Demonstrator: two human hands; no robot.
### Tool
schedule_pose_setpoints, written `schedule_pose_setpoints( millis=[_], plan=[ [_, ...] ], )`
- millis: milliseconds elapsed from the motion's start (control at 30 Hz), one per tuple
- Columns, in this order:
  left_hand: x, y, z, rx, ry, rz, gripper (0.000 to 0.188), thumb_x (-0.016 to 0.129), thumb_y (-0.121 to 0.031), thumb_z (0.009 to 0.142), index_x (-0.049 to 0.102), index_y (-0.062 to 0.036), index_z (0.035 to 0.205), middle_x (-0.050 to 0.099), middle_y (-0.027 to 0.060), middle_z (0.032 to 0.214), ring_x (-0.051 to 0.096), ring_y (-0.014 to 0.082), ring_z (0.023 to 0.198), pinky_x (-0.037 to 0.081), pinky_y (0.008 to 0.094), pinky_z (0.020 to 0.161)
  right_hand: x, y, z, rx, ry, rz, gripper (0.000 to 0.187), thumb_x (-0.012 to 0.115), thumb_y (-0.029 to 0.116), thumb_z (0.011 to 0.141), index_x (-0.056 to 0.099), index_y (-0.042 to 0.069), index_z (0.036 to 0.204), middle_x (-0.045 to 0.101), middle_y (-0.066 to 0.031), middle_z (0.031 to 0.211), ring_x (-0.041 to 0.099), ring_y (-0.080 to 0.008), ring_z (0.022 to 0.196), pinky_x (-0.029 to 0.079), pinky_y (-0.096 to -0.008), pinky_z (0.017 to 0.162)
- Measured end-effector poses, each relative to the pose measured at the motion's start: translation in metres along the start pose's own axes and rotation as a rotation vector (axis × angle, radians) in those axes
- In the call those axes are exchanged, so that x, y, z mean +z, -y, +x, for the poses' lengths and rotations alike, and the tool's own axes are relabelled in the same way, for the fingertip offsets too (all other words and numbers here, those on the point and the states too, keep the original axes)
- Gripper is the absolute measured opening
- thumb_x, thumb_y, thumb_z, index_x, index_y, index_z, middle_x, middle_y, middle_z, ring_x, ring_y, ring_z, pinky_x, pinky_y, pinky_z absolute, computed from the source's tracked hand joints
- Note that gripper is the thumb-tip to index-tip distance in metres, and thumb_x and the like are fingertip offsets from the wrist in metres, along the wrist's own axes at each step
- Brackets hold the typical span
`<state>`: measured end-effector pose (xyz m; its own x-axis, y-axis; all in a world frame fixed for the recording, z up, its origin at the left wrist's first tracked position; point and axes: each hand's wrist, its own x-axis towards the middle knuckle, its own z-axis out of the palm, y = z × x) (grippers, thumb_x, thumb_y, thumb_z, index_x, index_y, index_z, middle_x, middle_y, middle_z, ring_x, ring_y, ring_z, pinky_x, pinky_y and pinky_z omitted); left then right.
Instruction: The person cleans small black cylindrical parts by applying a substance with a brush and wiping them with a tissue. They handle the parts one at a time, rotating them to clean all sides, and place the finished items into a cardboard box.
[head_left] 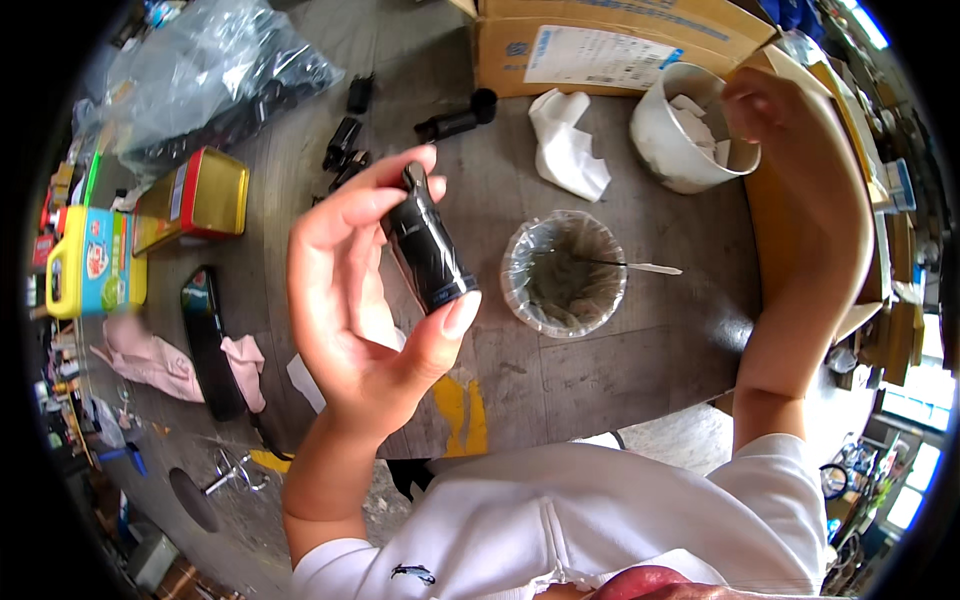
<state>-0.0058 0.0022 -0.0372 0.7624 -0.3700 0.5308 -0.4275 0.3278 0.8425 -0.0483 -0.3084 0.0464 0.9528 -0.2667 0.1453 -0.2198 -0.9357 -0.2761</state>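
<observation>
My left hand (365,285) holds up a glossy black cylindrical part (430,240), fingertips at its narrow rounded tip and thumb at its wider ringed end. Over the right side of a white tub (675,160) is my right hand (760,108), its fingers curled; whatever they may hold is hidden. Crumpled white wipes (692,125) lie inside that tub. Between my arms stands a bowl lined with clear plastic (535,310); it contains dark grey material, and a thin stick (645,267) rests across its rim.
A white wipe (568,150) lies beside the tub. Several black parts (345,135) are scattered beyond my left hand. Leftward are a red-and-gold tin (205,200), a yellow jug (95,265) and a black bottle (210,340) by pink cloth (150,360). Cardboard boxes (500,55) border the far side.
</observation>
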Motion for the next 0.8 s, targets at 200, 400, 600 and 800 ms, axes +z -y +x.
schedule_pose_setpoints(
  millis=[200,400,600,800],
  plan=[
    [0.003,0.007,-0.006,0.027,0.041,0.087,0.057,0.074,-0.009,0.070,0.041,-0.0007,0.115,0.045,0.0232,0.123,0.050,0.0242,0.107,0.039,0.0371,0.096,0.044,-0.018,0.022,-0.264,0.124,-0.046,0.029,0.067,0.011,0.073,0.060,0.002,0.099,0.065,-0.0143,0.090,0.062,-0.0231,0.075,0.049,-0.0337,0.069],
    [-0.001,0.008,-0.003,0.048,0.084,0.164,0.059,0.074,-0.015,0.070,0.041,-0.0024,0.118,0.043,0.0209,0.123,0.051,0.0215,0.102,0.042,0.0332,0.088,0.059,-0.027,0.033,-0.218,0.164,-0.096,0.029,0.064,0.008,0.070,0.060,0.001,0.097,0.065,-0.0187,0.090,0.062,-0.0345,0.088,0.048,-0.0393,0.078],
    [0.000,0.013,-0.003,0.172,0.035,0.193,0.054,0.078,-0.012,0.063,0.049,-0.0041,0.107,0.049,0.0127,0.110,0.050,0.0203,0.096,0.043,0.0303,0.076,0.062,-0.033,0.039,-0.215,0.156,-0.086,0.026,0.052,0.001,0.078,0.060,0.000,0.102,0.062,-0.0117,0.079,0.056,-0.0155,0.076,0.045,-0.0319,0.071],
    [0.000,-0.004,0.000,0.147,0.074,0.296,0.051,0.078,-0.011,0.061,0.050,-0.0063,0.103,0.048,0.0103,0.107,0.052,0.0199,0.086,0.046,0.0313,0.077,0.083,-0.095,0.058,-0.102,0.138,-0.066,0.011,0.051,0.007,0.085,0.060,0.002,0.091,0.052,-0.0011,0.066,0.047,-0.0106,0.058,0.039,-0.0273,0.052]
  ],
)
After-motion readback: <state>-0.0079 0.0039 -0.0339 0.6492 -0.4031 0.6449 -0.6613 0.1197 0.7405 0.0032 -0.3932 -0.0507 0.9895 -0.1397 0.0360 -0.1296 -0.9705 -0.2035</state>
